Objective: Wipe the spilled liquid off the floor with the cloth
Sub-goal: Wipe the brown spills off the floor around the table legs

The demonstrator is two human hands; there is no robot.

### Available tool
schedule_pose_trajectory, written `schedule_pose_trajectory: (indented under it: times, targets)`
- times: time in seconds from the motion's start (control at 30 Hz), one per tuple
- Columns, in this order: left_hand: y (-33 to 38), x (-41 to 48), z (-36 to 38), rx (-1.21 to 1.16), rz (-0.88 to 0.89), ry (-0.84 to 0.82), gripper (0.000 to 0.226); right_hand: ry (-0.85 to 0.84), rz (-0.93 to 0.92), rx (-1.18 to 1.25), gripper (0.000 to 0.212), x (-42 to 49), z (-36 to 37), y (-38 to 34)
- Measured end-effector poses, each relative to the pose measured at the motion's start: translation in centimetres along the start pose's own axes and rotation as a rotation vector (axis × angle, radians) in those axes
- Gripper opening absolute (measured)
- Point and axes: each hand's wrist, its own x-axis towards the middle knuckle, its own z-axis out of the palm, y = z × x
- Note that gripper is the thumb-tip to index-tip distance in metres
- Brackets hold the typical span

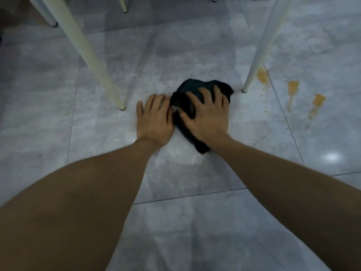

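A dark crumpled cloth [192, 88] lies on the grey tiled floor between two pale table legs. My right hand [207, 116] presses down on top of it with fingers spread. Flat on the floor just left of the cloth is my left hand [155, 119], its fingertips touching the cloth's left edge. Orange-brown spilled liquid [262, 76] sits in several patches to the right, beyond the right table leg, with more of these patches [293, 88] and streaks further right. The cloth is apart from these patches.
A cream table leg [93, 61] slants down to the floor left of my hands. A white table leg [259, 53] stands just right of the cloth. More furniture feet [125, 10] show at the top. Grey floor tiles [195, 222] spread toward me.
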Motion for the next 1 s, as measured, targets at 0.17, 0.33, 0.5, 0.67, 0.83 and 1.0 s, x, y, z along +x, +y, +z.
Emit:
schedule_pose_trajectory:
  times: [0.17,0.33,0.5,0.67,0.83,1.0]
  targets:
    - [2.1,-2.3,0.2,0.077,-0.165,-0.177,0.064,0.097,0.004,-0.018,0.060,-8.8,-2.7,7.0]
    - [6.5,-4.6,1.7,0.016,-0.107,-0.182,0.060,0.078,0.244,-0.086,0.066,-4.9,-2.8,9.0]
    - [7.8,-4.6,2.5,0.048,-0.100,-0.169,0.061,0.056,0.057,-0.067,0.063,-6.6,-2.6,7.4]
    - [8.7,-4.4,1.6,0.049,-0.118,-0.202,0.064,0.090,0.052,-0.059,0.062,-11.6,-4.4,11.7]
    - [12.0,-3.3,2.0,0.049,0.009,-0.260,0.062,0.075,0.240,-0.081,0.066,-6.9,-4.0,11.1]
    - [13.9,-2.9,3.1,0.107,0.002,-0.227,0.065,0.113,0.188,-0.076,0.062,-9.7,-4.3,12.7]
